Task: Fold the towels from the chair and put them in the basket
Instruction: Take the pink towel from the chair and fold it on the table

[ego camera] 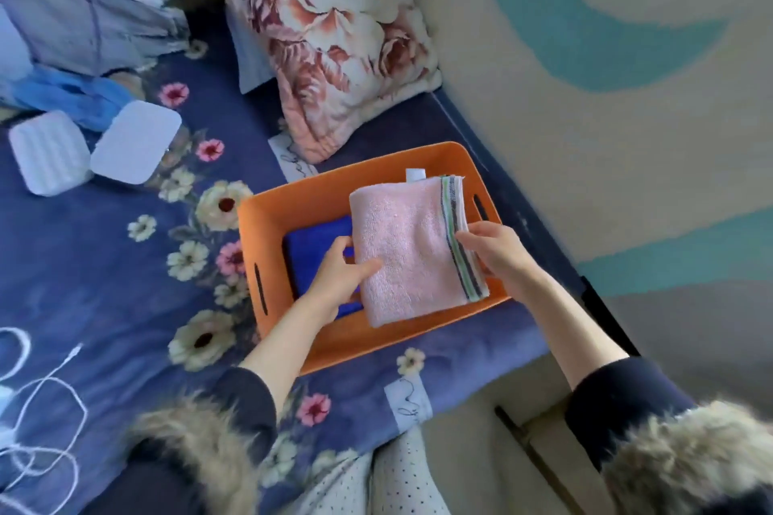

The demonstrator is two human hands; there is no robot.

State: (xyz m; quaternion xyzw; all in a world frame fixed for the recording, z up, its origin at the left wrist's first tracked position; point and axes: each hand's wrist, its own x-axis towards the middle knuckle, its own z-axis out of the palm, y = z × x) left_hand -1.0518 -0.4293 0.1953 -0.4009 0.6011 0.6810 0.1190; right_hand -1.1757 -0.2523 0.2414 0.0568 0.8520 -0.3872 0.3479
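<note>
Orange basket (293, 197) holds blue towel (318, 247); left hand (341, 276), right hand (495, 249) grip folded pink towel (408, 247) above.

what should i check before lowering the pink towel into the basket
1. Pink towel folded into a neat rectangle: ok.
2. Both hands holding it: ok, left hand grips the left edge, right hand the striped edge.
3. Towel over the orange basket: ok, though its near edge overhangs the front rim.
4. Room inside: ok, only a folded blue towel lies on the left side.
5. Towel fits beside the blue one rather than overlapping it: cannot tell.
6. More towels left on the chair: cannot tell, chair not in view.
</note>
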